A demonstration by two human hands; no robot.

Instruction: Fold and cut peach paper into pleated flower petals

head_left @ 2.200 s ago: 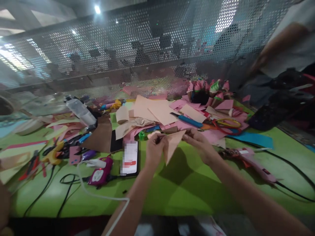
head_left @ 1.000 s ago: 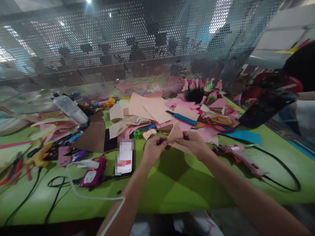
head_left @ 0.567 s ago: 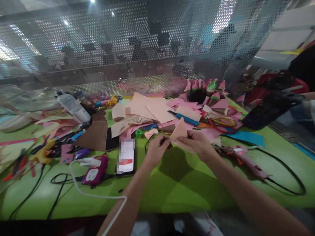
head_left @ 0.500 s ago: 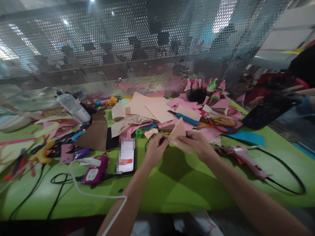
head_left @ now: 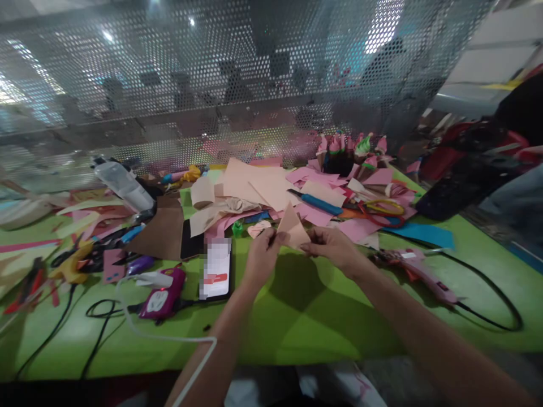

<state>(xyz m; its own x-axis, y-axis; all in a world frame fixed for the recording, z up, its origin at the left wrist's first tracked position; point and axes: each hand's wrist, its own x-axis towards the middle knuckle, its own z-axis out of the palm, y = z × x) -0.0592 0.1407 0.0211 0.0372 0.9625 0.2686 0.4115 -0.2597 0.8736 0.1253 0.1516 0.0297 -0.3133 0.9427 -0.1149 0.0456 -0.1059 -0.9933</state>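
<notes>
A small peach paper triangle (head_left: 291, 226) is held up above the green table (head_left: 314, 322), its point upward. My left hand (head_left: 263, 254) pinches its lower left corner between thumb and fingers. At the lower right corner, my right hand (head_left: 333, 247) grips the paper with thumb and fingertips. Just beyond the hands lie a blue-handled craft knife (head_left: 320, 203) and a heap of peach paper sheets (head_left: 271, 189). A heart-shaped paper piece (head_left: 258, 228) rests close to my left hand.
A pink hot glue gun (head_left: 424, 277) with a black cord lies at right. Left are a phone (head_left: 218, 268), a magenta device (head_left: 163, 297) with cables, and a clear bottle (head_left: 125, 183). Red-and-yellow scissors (head_left: 384, 212) sit behind. A perforated metal screen (head_left: 237, 85) borders the back.
The paper triangle has turned to face me more squarely and shifted slightly left. Both hands moved a little left with it, my right hand now gripping its lower corner.
</notes>
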